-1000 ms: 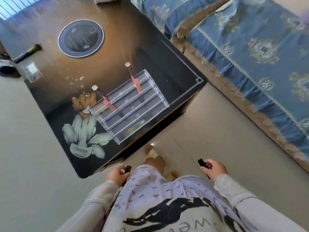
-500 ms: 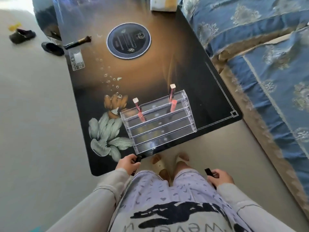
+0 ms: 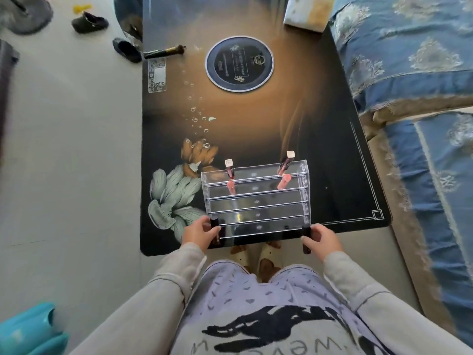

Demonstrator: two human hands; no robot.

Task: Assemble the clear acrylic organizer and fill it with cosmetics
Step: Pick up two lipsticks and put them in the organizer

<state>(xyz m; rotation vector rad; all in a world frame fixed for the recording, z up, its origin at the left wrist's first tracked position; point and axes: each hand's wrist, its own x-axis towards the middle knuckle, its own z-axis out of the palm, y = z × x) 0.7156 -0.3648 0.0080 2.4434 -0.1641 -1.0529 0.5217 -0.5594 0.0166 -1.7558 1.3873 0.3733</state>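
The clear acrylic organizer (image 3: 256, 201), a stepped rack with several rows, stands at the near edge of the dark glass table (image 3: 243, 119). Two pink lip-gloss tubes stand in its back row, one at the left (image 3: 229, 175) and one at the right (image 3: 286, 168). My left hand (image 3: 198, 233) grips a dark lipstick tube (image 3: 214, 228) at the rack's front left corner. My right hand (image 3: 321, 239) grips another dark lipstick tube (image 3: 306, 239) at the front right corner. Both tubes are upright, level with the front row.
A round dark disc (image 3: 239, 64) and a makeup brush (image 3: 163, 51) lie at the table's far end. A blue patterned sofa (image 3: 419, 73) runs along the right. Slippers (image 3: 89, 20) lie on the floor at the far left. A teal object (image 3: 28, 329) sits at the lower left.
Both hands have come up from beside my legs to the organizer's front corners, each still holding its dark tube. The view has swung so the table lies straight ahead.
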